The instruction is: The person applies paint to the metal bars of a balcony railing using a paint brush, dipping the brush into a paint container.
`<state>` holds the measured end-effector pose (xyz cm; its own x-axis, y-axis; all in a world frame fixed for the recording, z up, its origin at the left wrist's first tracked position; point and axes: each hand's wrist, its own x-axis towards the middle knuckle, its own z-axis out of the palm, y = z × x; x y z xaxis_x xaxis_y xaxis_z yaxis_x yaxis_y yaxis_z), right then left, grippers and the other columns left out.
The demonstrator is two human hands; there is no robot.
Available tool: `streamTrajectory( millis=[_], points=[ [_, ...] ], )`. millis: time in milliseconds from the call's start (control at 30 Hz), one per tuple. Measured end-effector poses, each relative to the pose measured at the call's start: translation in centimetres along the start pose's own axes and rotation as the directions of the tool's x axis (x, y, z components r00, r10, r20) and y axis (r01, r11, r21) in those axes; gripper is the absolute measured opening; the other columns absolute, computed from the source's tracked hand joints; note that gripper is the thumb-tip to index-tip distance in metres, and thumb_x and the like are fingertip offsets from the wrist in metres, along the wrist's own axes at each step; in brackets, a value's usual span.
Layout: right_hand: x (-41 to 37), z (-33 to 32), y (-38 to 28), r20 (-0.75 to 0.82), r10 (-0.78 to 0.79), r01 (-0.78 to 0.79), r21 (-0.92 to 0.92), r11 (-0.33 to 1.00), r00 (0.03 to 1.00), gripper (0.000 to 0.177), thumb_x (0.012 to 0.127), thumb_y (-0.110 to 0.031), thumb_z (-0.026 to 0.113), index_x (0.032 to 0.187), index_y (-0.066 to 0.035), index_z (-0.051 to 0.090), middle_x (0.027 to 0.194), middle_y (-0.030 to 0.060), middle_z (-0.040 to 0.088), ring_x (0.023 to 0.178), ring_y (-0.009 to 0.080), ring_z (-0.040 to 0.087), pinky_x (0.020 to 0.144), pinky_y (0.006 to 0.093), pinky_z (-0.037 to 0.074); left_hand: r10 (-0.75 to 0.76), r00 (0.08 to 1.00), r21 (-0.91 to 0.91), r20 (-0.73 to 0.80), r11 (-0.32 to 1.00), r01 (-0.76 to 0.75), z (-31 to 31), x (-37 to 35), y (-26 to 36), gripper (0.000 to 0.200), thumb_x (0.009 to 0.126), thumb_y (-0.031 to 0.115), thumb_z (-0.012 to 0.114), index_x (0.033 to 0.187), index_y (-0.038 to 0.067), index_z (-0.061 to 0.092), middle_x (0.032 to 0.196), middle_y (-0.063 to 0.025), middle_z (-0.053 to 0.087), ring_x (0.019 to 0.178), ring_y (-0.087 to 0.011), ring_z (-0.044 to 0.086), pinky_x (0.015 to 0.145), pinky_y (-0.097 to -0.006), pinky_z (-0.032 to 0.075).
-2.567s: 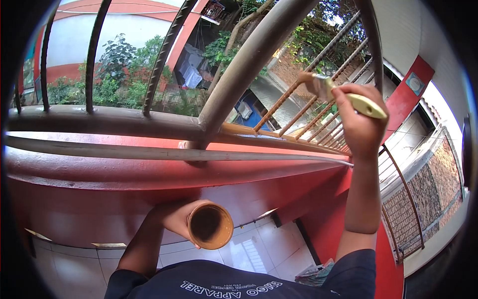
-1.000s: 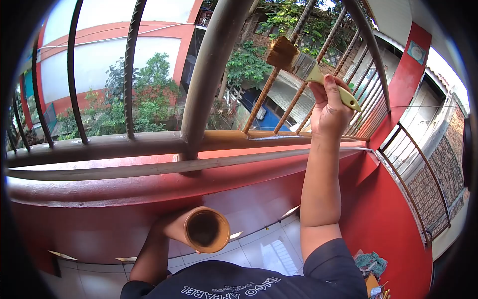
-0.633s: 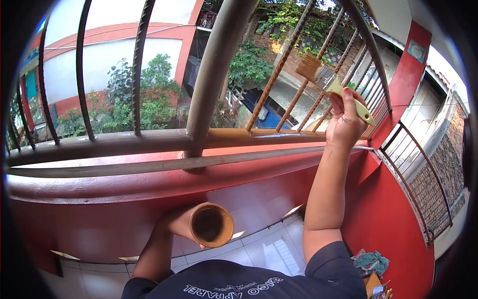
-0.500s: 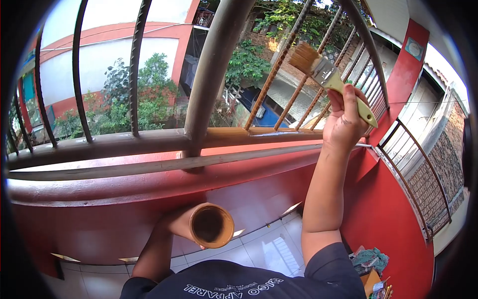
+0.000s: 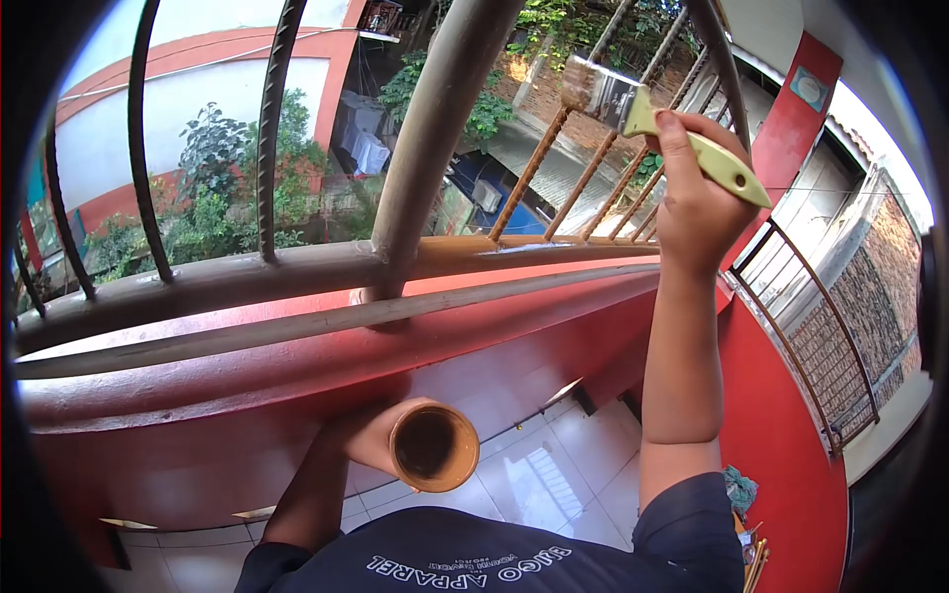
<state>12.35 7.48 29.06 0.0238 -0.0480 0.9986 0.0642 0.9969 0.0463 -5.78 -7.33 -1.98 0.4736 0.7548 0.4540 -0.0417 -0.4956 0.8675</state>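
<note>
My right hand [image 5: 704, 188] is wrapped round the pale green handle of a paintbrush [image 5: 727, 166]. The brush's brown-stained bristles overlap a twisted railing bar [image 5: 539, 163] in this view; that bar is orange-brown. Low in front of my chest, my left hand [image 5: 376, 443] is closed round a cup [image 5: 467, 450], seen from above with brown paint on its rim and inner wall and a dark bottom. Along the metal railing, the lower rail [image 5: 297, 285] is dull grey-brown on the left and glossy orange-brown on the right. A thick round post [image 5: 440, 128] rises between these stretches.
Below the railing runs a red wall ledge [image 5: 227, 381] with a thin pale pole [image 5: 326, 324] along it. White floor tiles [image 5: 534, 474] lie beneath. At lower right are a greenish cloth [image 5: 739, 489] and sticks [image 5: 757, 563]. Plants [image 5: 213, 188] and buildings stand beyond the bars.
My right hand has moved up and right and turned, bringing the bristles up and left against the twisted bar. The left hand with the cup shifts slightly right. The view has tilted a little.
</note>
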Motion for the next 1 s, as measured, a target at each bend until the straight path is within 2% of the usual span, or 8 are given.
streamTrajectory(
  millis=[167,367,500,633,733,833,900,1000],
  points=[
    [2.4,-0.6,-1.0,0.086,-0.23,0.246,-0.346,0.906,0.969,0.007,0.076,-0.005,0.078,0.078,-0.004,0.071,0.073,0.0057,0.066,0.065,0.0166,0.063,0.061,0.0277,0.049,-0.012,0.999,0.059,0.033,0.998,0.01,-0.2,0.1,-0.2,0.095,0.057,0.024,0.096,0.134,0.005,0.044,0.127,-0.009,0.054,0.118,-0.0187,0.052,0.1,-0.0351,0.044],
    [-0.5,0.1,-3.3,0.764,-0.393,0.702,-0.109,0.703,0.512,0.019,0.071,0.0,0.076,0.086,-0.009,0.068,0.076,0.0062,0.061,0.063,0.0234,0.063,0.055,0.0344,0.052,0.005,1.0,0.063,0.021,0.998,-0.006,-0.1,-0.3,0.1,0.095,0.058,0.024,0.095,0.135,0.005,0.044,0.13,-0.0093,0.054,0.12,-0.0191,0.052,0.101,-0.0359,0.044],
    [2.3,0.1,-3.5,0.672,-0.163,0.325,-0.122,0.938,0.722,0.01,0.074,-0.002,0.077,0.081,-0.005,0.071,0.072,0.0049,0.063,0.063,0.0174,0.063,0.055,0.0289,0.048,0.03,0.999,-0.173,0.017,0.984,-0.027,0.5,0.0,-1.8,0.094,0.058,0.024,0.095,0.135,0.005,0.043,0.13,-0.0095,0.053,0.121,-0.0195,0.052,0.102,-0.0359,0.044],
    [6.9,0.1,-2.5,0.408,-0.367,0.507,-0.32,0.8,0.836,0.007,0.076,-0.003,0.077,0.08,-0.005,0.072,0.074,0.0054,0.065,0.064,0.0137,0.063,0.055,0.0254,0.047,0.034,0.999,-0.154,0.028,0.988,-0.029,0.2,-0.2,-1.2,0.095,0.059,0.022,0.095,0.136,0.005,0.042,0.131,-0.0098,0.052,0.122,-0.02,0.051,0.102,-0.0357,0.043],
    [4.0,0.4,-3.4,0.626,-0.469,0.724,-0.235,0.649,0.623,0.016,0.073,0.0,0.075,0.087,-0.007,0.069,0.077,0.0062,0.061,0.062,0.0206,0.063,0.054,0.0325,0.05,0.032,0.999,-0.153,0.016,0.988,-0.029,0.5,-0.2,-1.6,0.097,0.058,0.022,0.095,0.137,0.006,0.041,0.132,-0.0099,0.052,0.122,-0.0204,0.051,0.102,-0.0357,0.043],
    [-0.9,-0.3,-3.9,0.858,-0.331,0.626,0.013,0.78,0.393,0.016,0.071,-0.002,0.075,0.084,-0.008,0.068,0.075,0.0059,0.06,0.063,0.0239,0.063,0.054,0.0332,0.049,0.061,0.998,-0.03,0.012,0.998,-0.06,0.0,-0.4,-0.3,0.098,0.058,0.022,0.095,0.137,0.006,0.04,0.132,-0.0101,0.051,0.123,-0.0208,0.05,0.103,-0.0359,0.043],
    [-1.3,-0.3,-4.3,0.871,-0.191,0.345,0.027,0.938,0.453,0.013,0.071,0.0,0.076,0.081,-0.006,0.069,0.073,0.0068,0.062,0.062,0.0226,0.063,0.054,0.0311,0.049,0.062,0.998,-0.026,0.009,0.998,-0.061,0.0,-0.4,-0.3,0.098,0.058,0.023,0.095,0.137,0.006,0.04,0.132,-0.0102,0.051,0.123,-0.021,0.05,0.103,-0.036,0.043],
    [3.2,-1.1,-3.0,0.658,-0.163,0.387,-0.211,0.898,0.735,0.01,0.074,0.003,0.076,0.08,-0.003,0.071,0.075,0.0077,0.065,0.062,0.0156,0.062,0.055,0.0276,0.048,0.039,0.999,-0.086,0.019,0.996,-0.038,0.2,-0.3,-1.2,0.099,0.058,0.023,0.095,0.138,0.005,0.04,0.133,-0.0103,0.051,0.123,-0.0211,0.05,0.103,-0.0363,0.043]
  ],
)
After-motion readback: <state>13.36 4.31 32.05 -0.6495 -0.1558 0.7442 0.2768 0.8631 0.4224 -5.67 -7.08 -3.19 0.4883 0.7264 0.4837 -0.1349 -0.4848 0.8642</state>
